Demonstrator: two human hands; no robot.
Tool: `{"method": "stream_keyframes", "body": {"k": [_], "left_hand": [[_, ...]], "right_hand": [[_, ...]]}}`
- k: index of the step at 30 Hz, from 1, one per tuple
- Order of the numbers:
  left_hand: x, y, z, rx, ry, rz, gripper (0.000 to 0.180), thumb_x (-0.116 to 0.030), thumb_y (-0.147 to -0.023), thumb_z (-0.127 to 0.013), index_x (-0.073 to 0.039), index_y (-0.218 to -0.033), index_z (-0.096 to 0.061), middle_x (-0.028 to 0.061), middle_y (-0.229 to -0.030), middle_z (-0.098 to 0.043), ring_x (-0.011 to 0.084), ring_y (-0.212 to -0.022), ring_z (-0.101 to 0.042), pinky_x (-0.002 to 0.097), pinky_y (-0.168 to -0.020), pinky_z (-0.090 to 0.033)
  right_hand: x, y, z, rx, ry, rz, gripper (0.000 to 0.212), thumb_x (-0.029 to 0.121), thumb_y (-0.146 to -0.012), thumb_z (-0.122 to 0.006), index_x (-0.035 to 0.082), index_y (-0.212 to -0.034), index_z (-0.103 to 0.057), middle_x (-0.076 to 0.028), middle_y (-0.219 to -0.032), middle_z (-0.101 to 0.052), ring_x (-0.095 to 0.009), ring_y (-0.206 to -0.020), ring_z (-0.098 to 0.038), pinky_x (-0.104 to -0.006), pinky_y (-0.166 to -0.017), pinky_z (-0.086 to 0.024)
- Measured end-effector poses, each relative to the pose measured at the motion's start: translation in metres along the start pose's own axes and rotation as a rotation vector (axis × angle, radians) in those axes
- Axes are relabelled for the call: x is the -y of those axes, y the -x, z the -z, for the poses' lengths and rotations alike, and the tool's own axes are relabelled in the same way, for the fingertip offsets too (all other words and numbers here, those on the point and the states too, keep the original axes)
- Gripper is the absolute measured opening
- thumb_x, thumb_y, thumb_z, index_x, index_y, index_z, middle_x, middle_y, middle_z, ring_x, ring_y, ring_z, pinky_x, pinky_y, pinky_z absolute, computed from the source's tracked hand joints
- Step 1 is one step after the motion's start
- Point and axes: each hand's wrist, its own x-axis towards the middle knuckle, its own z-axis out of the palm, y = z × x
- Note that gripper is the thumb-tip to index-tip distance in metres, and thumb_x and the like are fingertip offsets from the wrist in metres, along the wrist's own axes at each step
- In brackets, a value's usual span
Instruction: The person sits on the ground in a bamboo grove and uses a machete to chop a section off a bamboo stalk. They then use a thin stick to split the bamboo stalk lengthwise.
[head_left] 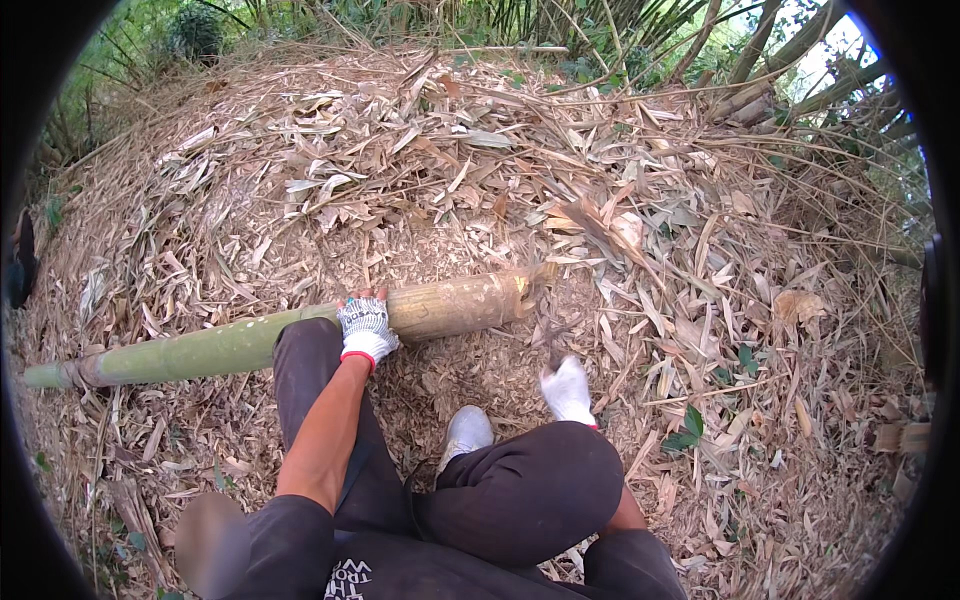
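A thick bamboo pole (pixel 440 308) lies across the ground in front of me, green on the left and yellow-brown toward its ragged right end. My left hand (pixel 367 326), in a white fingerless-looking glove with a red cuff, is closed over the top of the pole, beside my left knee. To the right of my raised right knee, my right hand (pixel 568 390) is closed in a white glove. Something dark and blurred extends up from its fist, below the pole's ragged end; its kind is not clear.
Dry bamboo leaves and chips (pixel 400 200) cover the sloping ground. Thin bare branches (pixel 820 230) tangle at the right, with bamboo stems behind them. My light shoe (pixel 468 432) rests between the hands, near the pole. A small green-leaved plant (pixel 685 430) grows at the right.
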Motion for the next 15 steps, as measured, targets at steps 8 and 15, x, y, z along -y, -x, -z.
{"method": "stream_keyframes", "body": {"k": [8,15], "left_hand": [[-0.004,-0.001,0.007,0.05,-0.025,0.008,0.095,-0.036,-0.055,-0.083,-0.015,-0.137,-0.04,0.0137,-0.138,-0.044,0.0349,-0.13,-0.038,0.0579,-0.109,-0.022],[-0.005,0.0,0.006,0.029,-0.039,0.008,0.106,-0.042,-0.047,-0.089,-0.015,-0.137,-0.039,0.013,-0.139,-0.042,0.0346,-0.132,-0.036,0.0559,-0.108,-0.022]], "right_hand": [[-0.044,-0.014,-0.017,0.089,-0.65,0.137,0.009,0.009,-0.082,-0.061,0.002,-0.088,-0.06,-0.008,-0.068,-0.061,-0.016,-0.051,-0.06,-0.0311,-0.046,-0.049],[0.073,0.009,0.181,-0.048,-1.641,1.421,0.033,0.029,-0.086,-0.064,0.008,-0.108,-0.051,-0.008,-0.085,-0.061,-0.026,-0.077,-0.063,-0.0473,-0.078,-0.049]]}}
